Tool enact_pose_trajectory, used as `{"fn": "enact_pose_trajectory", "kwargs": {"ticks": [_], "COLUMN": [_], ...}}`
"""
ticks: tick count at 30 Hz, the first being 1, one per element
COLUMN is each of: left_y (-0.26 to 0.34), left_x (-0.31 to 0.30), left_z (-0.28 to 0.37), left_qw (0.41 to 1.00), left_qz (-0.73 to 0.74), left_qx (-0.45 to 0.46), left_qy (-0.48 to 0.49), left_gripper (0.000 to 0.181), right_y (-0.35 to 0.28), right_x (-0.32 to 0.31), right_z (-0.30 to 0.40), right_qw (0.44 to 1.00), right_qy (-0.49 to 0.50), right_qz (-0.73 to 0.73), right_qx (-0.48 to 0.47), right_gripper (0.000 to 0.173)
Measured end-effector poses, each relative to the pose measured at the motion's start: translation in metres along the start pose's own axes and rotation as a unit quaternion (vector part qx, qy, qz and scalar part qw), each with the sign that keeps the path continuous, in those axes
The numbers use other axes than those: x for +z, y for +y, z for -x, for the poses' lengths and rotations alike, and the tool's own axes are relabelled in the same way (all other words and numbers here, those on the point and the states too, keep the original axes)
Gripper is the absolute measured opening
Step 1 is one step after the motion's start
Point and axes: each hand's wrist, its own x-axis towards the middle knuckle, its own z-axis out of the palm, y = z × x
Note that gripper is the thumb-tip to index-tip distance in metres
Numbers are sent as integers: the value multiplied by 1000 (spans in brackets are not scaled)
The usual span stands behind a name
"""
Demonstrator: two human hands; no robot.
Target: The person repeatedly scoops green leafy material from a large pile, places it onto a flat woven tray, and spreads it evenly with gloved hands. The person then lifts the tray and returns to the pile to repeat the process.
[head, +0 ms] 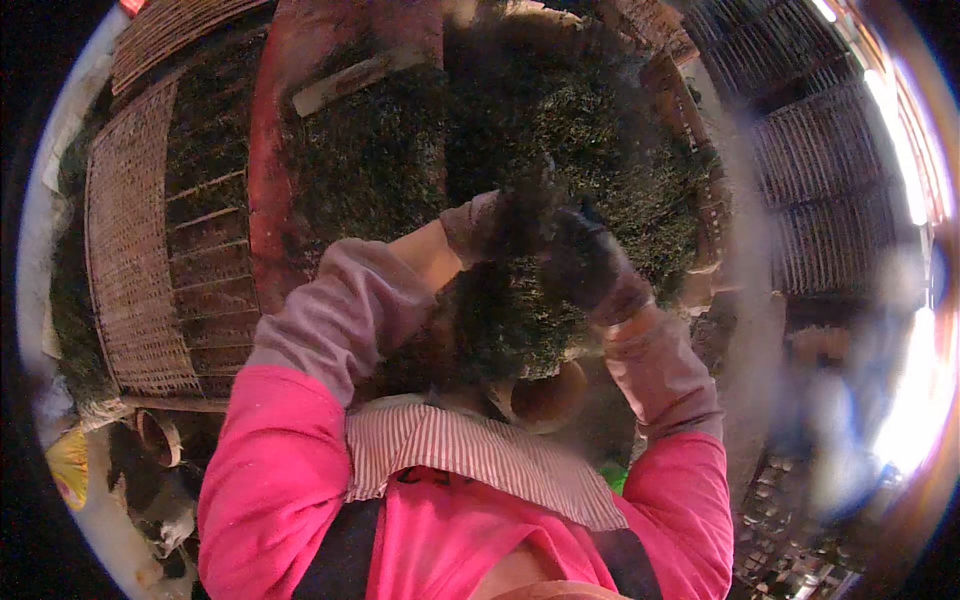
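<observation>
A heap of dark green, fine-leaved plant material [615, 142] lies before me, loose and tangled. More of the same material [367, 165] is spread at left on a red board [271, 217]. My left hand [517, 221], in a dark glove, reaches into the middle of the heap and merges with its shadow. Close beside it on the right is my right hand [581, 251], also dark-gloved, its back towards me. Blur and darkness hide the fingers of both hands, so a hold on the stems cannot be made out. A pale flat strip [352, 81] rests on the red board.
At left lies a woven bamboo mat [135, 255] beside a slatted rack [217, 281]. Slatted bamboo panels [825, 165] line the right side. A round brown container [551, 394] stands below the heap, near my striped apron [487, 457]. A yellow object [70, 469] sits at lower left.
</observation>
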Motion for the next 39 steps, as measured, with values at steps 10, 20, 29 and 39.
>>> {"fn": "enact_pose_trajectory", "kwargs": {"ticks": [10,20,29,39], "left_y": [24,-5,26,14], "left_x": [-73,-30,70,39], "left_z": [-21,-4,-27,0], "left_qw": [981,881,985,960], "left_qz": [4,434,87,259], "left_qx": [-1,-114,52,-50], "left_qy": [195,150,139,92], "left_gripper": [27,24,24,21], "right_y": [130,-47,-77,71], "right_x": [-137,-111,30,-151], "right_z": [-34,-39,24,9], "right_qw": [817,566,911,871], "right_qy": [167,243,110,155], "right_qz": [550,753,205,426], "right_qx": [43,-234,-340,-188], "right_gripper": [49,25,26,37]}}
